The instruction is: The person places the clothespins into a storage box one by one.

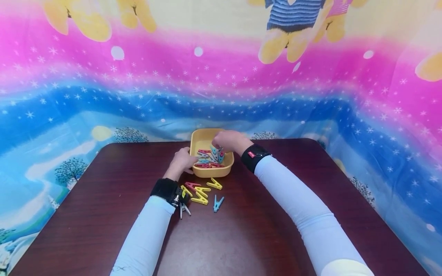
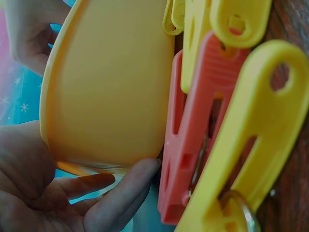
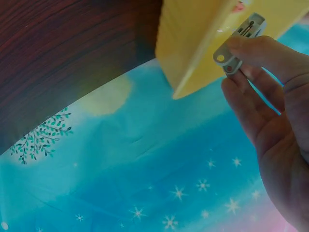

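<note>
A yellow plastic basket (image 1: 213, 173) stands toward the back of the table, with red, blue and grey clothespins (image 1: 209, 166) lying inside. My left hand (image 1: 182, 159) grips its left side, thumb at the rim and fingers along the outer wall, as the left wrist view also shows. Over the basket's right part is my right hand (image 1: 227, 140). Its thumb and fingers pinch a grey clothespin (image 3: 241, 43), clearest in the right wrist view. In front of the basket lie several yellow clothespins (image 1: 215, 184), a red clothespin (image 1: 192, 186) and a blue clothespin (image 1: 218, 203).
Beside my left wrist, a grey clothespin (image 1: 184, 211) lies partly under the wristband in the head view. The dark wooden table (image 1: 269, 230) ends at a patterned cloth backdrop (image 1: 221, 88) behind and at both sides.
</note>
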